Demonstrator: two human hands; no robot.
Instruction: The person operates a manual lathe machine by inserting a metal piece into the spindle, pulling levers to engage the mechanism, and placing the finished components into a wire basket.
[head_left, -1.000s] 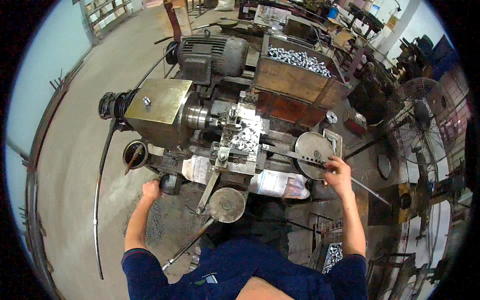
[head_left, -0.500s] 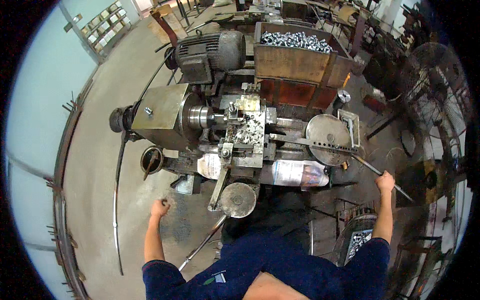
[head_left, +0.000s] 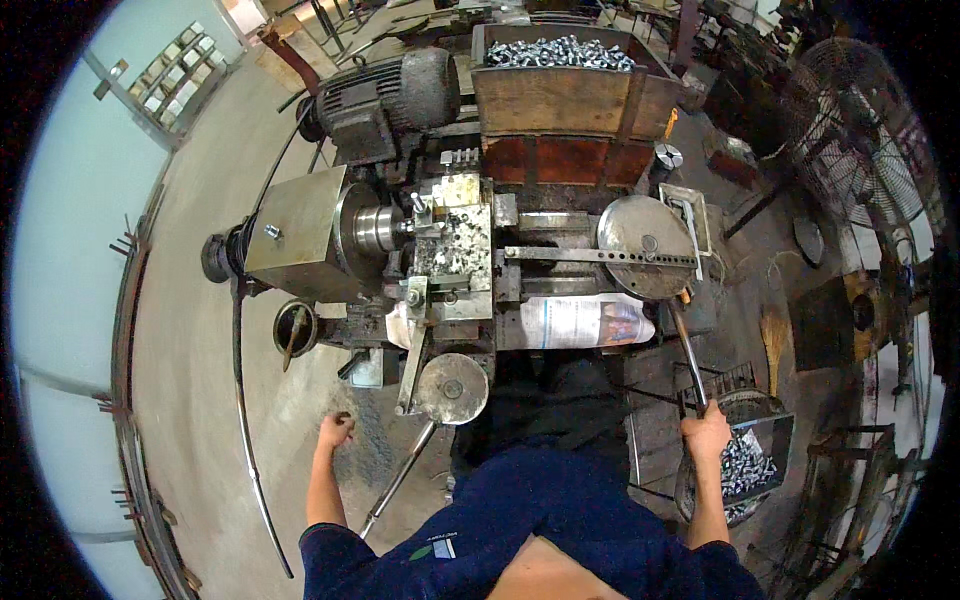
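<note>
The metal lever [head_left: 688, 348] is gripped near its lower end by the closed right hand [head_left: 707, 436]; its upper end is seen at the edge of the large disc [head_left: 640, 222]. The left hand [head_left: 337, 431] is held near the small disc [head_left: 453, 388], fingers curled; whether anything is grasped there cannot be made out. Small metal parts [head_left: 752, 472] are piled beside the right hand.
</note>
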